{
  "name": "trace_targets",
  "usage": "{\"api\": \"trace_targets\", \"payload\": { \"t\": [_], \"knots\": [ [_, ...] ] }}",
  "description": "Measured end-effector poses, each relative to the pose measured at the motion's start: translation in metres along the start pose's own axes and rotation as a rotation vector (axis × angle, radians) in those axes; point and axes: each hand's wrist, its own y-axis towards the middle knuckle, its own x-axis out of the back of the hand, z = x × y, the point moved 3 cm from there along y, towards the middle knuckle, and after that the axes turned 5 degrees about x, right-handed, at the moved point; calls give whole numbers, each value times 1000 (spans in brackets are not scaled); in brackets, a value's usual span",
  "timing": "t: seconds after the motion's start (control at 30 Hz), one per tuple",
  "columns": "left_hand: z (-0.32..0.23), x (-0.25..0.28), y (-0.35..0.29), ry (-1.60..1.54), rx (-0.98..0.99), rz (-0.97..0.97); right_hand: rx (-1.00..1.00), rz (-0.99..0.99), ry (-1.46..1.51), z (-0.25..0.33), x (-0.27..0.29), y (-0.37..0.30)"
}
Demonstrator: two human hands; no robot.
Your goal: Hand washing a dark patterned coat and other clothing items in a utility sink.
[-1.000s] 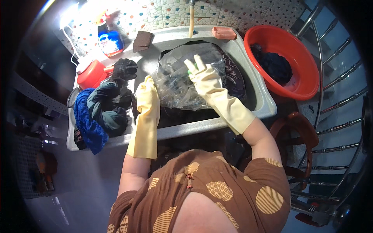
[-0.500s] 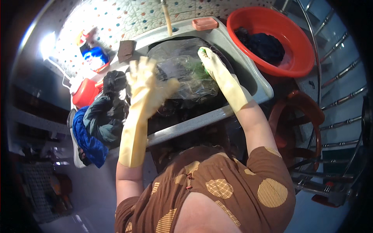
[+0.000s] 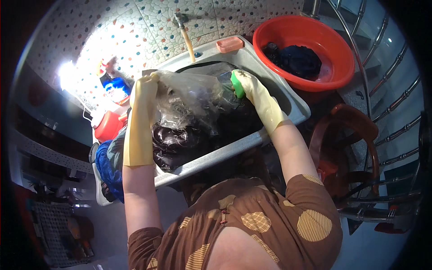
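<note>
Both my hands wear long pale-yellow rubber gloves. A clear plastic bag [image 3: 191, 90] is pinched in my left hand [image 3: 147, 85], which lifts one side of it over the sink [image 3: 288, 92]. On the bag's right side, my right hand [image 3: 247, 83] is closed round a small, smooth green scrubber [image 3: 236, 84]. The scrubber's exact kind is unclear. Beneath the clear bag, shiny black plastic [image 3: 175, 141] fills the front left of the basin. The fingertips of both hands are partly hidden.
A red basin [image 3: 335, 67] with dark wet cloth [image 3: 301, 61] stands at the right. Behind the sink are a tap [image 3: 185, 36] and a pink soap dish [image 3: 229, 44]. Dark and blue clothes [image 3: 108, 162] and a red dipper [image 3: 108, 126] lie left. A brown plastic chair [image 3: 355, 126] stands right.
My open left hand has closed on the clear bag and pulled its edge up and left, baring black plastic. My right hand has stayed near the bag's right side, and the green scrubber shows more.
</note>
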Motion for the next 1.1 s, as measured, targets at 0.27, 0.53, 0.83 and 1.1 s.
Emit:
{"api": "trace_targets", "payload": {
  "t": [0.27,0.53,0.83,1.1],
  "knots": [
    [110,5,-32,-203,25,-173,744,-343,-758,67,-153,-78],
    [141,8,-100,-402,364,-3,369,393,-1395,28,-189,-76],
    [96,-5,-129,18,292,237,169,-65,-1809,42,-126,-2],
    [106,2,-140,-9,269,245,472,144,-1886,13,-140,1]
  ]
}}
